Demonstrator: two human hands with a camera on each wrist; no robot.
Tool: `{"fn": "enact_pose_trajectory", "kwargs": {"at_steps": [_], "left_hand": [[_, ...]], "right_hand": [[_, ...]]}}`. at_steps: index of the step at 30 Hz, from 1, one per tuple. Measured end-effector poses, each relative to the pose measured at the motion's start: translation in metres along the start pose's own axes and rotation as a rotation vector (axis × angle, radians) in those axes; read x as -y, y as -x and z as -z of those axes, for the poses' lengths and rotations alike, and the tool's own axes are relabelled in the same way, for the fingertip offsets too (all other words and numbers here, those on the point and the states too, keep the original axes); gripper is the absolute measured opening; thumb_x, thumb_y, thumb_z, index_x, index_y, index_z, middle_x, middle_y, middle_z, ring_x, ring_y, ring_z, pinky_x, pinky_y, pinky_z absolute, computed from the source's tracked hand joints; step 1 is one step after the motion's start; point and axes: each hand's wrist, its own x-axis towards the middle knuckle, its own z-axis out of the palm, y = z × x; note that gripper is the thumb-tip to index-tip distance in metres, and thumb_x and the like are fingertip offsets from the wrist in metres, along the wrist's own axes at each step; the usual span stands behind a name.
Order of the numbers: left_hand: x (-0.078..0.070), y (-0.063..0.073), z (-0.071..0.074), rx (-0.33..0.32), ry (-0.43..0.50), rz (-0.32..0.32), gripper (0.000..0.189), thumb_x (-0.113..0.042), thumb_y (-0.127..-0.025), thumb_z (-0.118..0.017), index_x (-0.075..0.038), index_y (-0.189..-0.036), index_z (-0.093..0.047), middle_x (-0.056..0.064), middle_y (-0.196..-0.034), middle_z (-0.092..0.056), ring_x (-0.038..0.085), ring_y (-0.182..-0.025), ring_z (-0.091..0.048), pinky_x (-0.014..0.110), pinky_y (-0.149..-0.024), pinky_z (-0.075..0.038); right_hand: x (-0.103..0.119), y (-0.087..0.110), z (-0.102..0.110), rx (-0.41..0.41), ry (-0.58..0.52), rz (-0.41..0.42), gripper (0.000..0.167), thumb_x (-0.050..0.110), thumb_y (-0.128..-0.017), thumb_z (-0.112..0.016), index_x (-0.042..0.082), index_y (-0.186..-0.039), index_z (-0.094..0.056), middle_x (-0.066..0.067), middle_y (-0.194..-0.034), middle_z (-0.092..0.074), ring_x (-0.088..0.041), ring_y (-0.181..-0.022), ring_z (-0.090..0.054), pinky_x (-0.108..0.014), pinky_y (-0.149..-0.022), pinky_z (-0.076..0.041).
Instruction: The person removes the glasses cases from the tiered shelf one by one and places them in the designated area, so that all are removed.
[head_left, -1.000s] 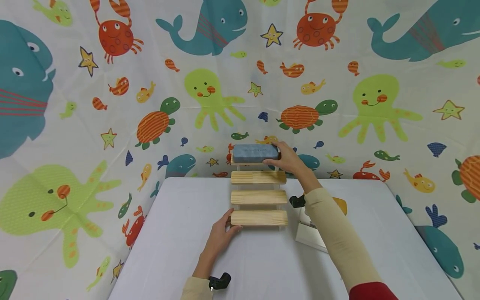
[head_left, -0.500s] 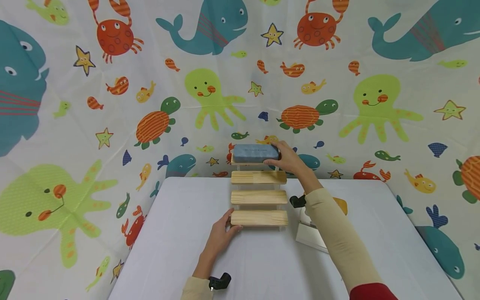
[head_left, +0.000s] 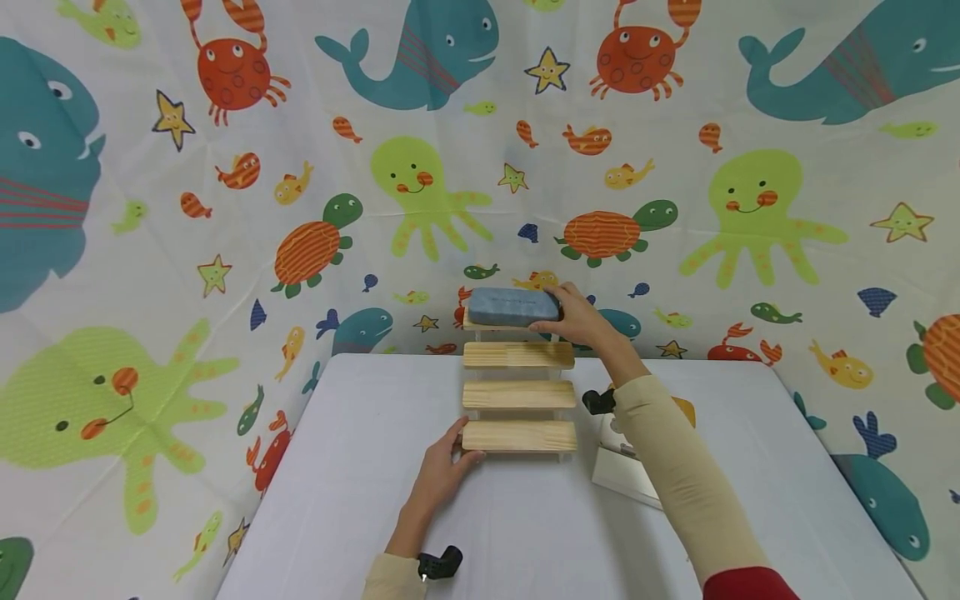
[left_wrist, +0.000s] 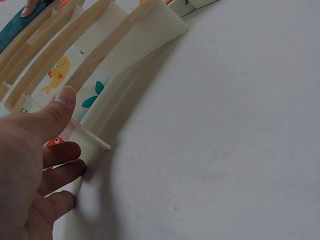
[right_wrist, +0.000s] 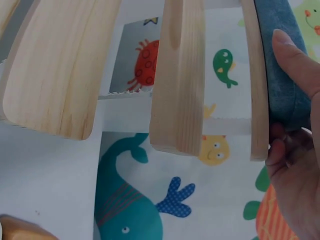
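A stepped display rack with several pale wooden boards on clear side supports stands at the table's back. On its top board lies a blue-grey oblong block with a cloth-like surface. My right hand grips the block's right end, thumb along the front and fingers behind and beneath, as the right wrist view shows. My left hand holds the left end of the lowest board. In the left wrist view its thumb presses the board's end, while the other fingers curl beside the clear support.
Right of the rack, partly hidden under my right sleeve, a white box-like thing sits on the white table. A yellow-orange piece shows beyond the sleeve. A curtain printed with sea animals hangs close behind.
The blue block has turned slightly, its right end now a little lower and its top face at a different angle, with my right hand still gripping it. My left hand stays put.
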Motion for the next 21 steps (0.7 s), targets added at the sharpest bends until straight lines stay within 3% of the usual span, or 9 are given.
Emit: {"fn": "enact_pose_trajectory", "kwargs": {"at_steps": [6, 17, 21], "left_hand": [[-0.0015, 0.0005, 0.0008, 0.0, 0.016, 0.019, 0.076, -0.035, -0.087, -0.076, -0.006, -0.15, -0.044, 0.01, -0.117, -0.072, 0.029, -0.124, -0.063, 0.051, -0.11, -0.046], [0.0004, 0.0007, 0.0005, -0.013, 0.001, -0.021, 0.074, -0.033, -0.088, -0.076, -0.003, -0.148, -0.045, 0.009, -0.111, -0.073, 0.027, -0.116, -0.066, 0.053, -0.106, -0.049], [-0.0001, 0.0004, 0.0009, -0.006, 0.004, 0.002, 0.074, -0.033, -0.088, -0.077, -0.006, -0.149, -0.045, 0.008, -0.112, -0.073, 0.026, -0.118, -0.065, 0.051, -0.108, -0.047]], "right_hand": [[0.0016, 0.0009, 0.0009, 0.001, 0.003, -0.001, 0.094, 0.049, -0.087, -0.075, 0.008, -0.158, -0.028, -0.02, -0.144, -0.039, -0.034, -0.114, -0.05, -0.055, -0.102, -0.046], [0.0001, 0.0028, -0.0014, -0.027, 0.011, 0.015, 0.094, 0.052, -0.086, -0.075, 0.007, -0.157, -0.031, -0.019, -0.141, -0.042, -0.032, -0.111, -0.051, -0.052, -0.098, -0.047], [0.0002, 0.0034, -0.0016, -0.034, 0.01, 0.016, 0.093, 0.052, -0.086, -0.075, 0.007, -0.156, -0.033, -0.019, -0.139, -0.043, -0.032, -0.11, -0.051, -0.051, -0.098, -0.047]]}}
